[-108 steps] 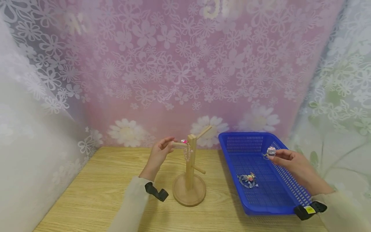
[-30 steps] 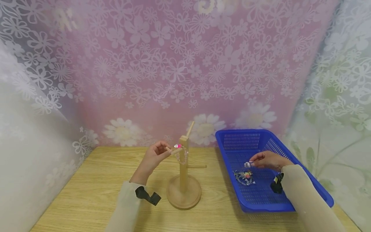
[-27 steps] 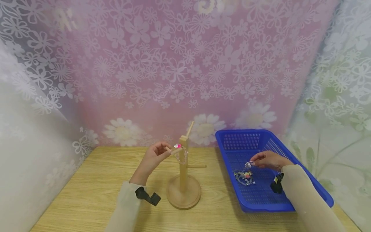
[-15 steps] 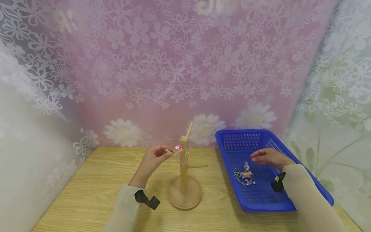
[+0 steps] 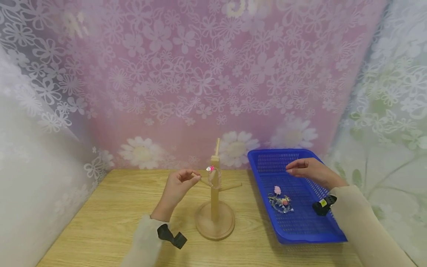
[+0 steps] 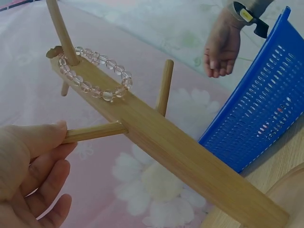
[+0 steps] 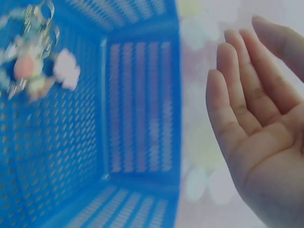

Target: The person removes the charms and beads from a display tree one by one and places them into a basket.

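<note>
The left hand (image 5: 178, 185) pinches a side peg (image 6: 95, 132) of the wooden stand (image 5: 215, 207). A clear bead bracelet (image 6: 97, 76) already hangs on the stand, just beyond this hand's fingers. The right hand (image 5: 308, 171) is released and empty, hovering above the blue basket (image 5: 330, 230). Below it lie a small pink charm (image 5: 277, 190) and a tangled trinket (image 5: 281, 203), which seem left to handle.

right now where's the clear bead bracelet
In the head view the bead bracelet hangs near the top of the wooden stand, mid-table, between the left hand and the blue basket.
</note>
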Motion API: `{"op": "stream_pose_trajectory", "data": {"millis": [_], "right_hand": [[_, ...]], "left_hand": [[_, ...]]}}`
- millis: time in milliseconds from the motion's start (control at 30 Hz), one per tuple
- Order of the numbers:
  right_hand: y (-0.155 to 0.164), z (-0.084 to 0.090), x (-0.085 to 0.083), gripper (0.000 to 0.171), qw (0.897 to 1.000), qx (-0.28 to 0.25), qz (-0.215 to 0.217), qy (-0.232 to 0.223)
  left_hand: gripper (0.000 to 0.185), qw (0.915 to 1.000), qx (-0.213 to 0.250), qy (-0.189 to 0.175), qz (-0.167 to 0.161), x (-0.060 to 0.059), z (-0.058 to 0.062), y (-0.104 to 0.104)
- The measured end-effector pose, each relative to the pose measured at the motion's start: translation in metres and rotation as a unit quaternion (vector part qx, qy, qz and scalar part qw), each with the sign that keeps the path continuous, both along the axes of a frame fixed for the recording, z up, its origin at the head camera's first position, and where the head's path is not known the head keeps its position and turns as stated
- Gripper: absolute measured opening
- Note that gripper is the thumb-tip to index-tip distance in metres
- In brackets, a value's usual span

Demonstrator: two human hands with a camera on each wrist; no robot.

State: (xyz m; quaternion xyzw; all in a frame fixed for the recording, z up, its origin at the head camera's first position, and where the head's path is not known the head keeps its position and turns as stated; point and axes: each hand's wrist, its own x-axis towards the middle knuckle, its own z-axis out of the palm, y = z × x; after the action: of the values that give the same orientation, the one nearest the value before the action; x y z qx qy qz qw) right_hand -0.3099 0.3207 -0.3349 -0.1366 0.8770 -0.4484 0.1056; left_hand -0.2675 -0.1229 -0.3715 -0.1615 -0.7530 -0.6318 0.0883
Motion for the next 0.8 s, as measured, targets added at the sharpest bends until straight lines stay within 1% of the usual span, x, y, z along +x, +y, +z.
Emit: {"op": "stream_pose_trajectory", "data": {"millis": [167,267,433,600,700,800], "right_hand": [[-0.027,0.012,0.016,0.04,0.998,0.01,-0.011,0.061],[-0.047,0.015,0.026,0.035,0.996,-0.005,-0.007,0.089],[-0.081,0.017,0.042,0.03,0.994,-0.035,0.015,0.102],[-0.109,0.017,0.056,0.029,0.992,-0.057,0.031,0.105],[-0.123,0.015,0.06,0.028,0.991,-0.069,0.028,0.112],[-0.136,0.011,0.061,0.026,0.99,-0.074,0.018,0.121]], "left_hand": [[0.013,0.9997,0.0,0.008,0.025,-0.001,-0.004,0.004],[0.013,0.9992,0.004,0.013,0.036,-0.001,-0.005,0.007],[0.011,0.998,0.009,0.026,0.056,-0.002,-0.005,0.012],[0.01,0.9972,0.011,0.033,0.066,-0.005,-0.006,0.016],[0.011,0.9974,0.011,0.029,0.065,-0.007,-0.004,0.017],[0.012,0.9973,0.013,0.035,0.062,-0.002,0.003,0.019]]}}
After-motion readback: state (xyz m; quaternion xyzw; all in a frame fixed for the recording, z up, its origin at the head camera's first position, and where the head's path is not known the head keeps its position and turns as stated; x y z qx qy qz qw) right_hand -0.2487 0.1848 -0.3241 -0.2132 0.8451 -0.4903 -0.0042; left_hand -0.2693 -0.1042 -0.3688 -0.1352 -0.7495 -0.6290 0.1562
